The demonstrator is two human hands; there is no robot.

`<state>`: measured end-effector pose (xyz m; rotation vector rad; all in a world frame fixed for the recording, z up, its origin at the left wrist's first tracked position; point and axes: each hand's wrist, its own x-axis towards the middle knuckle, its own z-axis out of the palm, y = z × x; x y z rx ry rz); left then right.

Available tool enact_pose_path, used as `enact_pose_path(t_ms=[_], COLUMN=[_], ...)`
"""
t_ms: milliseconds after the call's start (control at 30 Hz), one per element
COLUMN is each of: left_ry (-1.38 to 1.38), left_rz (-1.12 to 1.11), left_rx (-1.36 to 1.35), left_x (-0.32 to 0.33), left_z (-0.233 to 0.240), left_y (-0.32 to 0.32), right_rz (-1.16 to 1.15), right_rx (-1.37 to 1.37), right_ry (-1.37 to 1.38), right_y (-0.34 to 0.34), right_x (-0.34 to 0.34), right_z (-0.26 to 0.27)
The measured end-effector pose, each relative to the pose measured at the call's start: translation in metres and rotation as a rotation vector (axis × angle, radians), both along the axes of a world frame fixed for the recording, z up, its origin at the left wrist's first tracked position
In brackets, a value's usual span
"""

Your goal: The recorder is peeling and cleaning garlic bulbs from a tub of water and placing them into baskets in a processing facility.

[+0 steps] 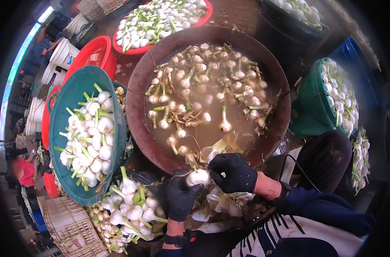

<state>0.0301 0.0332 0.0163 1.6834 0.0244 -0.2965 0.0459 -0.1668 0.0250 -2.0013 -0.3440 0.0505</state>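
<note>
In my left hand (185, 196), which wears a black glove, is a white garlic bulb (199, 178) held at the near rim of the basin. My right hand (232, 173), gloved the same way, is curled against the bulb's right side. Its palm is hidden, so I cannot tell whether the fingers pinch any skin. A pale green scrap (223, 174) clings to that glove. Beyond my hands, the reddish-brown basin (138, 128) holds murky water with many garlic bulbs (225, 125) afloat. Pale peel (214, 149) lies just past my right hand, and more loose garlic skins (227, 202) lie below it.
A teal basket (58, 128) of cleaned garlic stands left, above a dark tub of garlic bulbs (134, 212). Red baskets (109, 57) are behind it. Green (310, 93) and black buckets (288, 35) of garlic stand right. A plastic crate (73, 228) is lower left; people sit farther left.
</note>
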Motion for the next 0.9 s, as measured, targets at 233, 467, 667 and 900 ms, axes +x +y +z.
enact_pose_path(t_ms=[233,467,667,900], left_ry=[0.027,0.119,0.233,0.200], left_rz=[-0.204,-0.208,-0.121,-0.222], left_rx=[-0.100,-0.252,-0.293,0.028], left_x=[0.000,0.000,0.000,-0.002], left_z=[0.016,0.014,0.009,0.001], left_y=[0.007,0.011,0.003,0.000], right_rz=[-0.166,-0.066,0.240,0.176], right_rx=[-0.117,-0.079,0.129,-0.056], right_ry=[0.096,0.015,0.182,0.124], right_y=[-0.010,-0.043,-0.024,-0.007], right_x=[0.006,0.015,0.005,-0.006], right_z=[-0.039,-0.034,-0.005,-0.013])
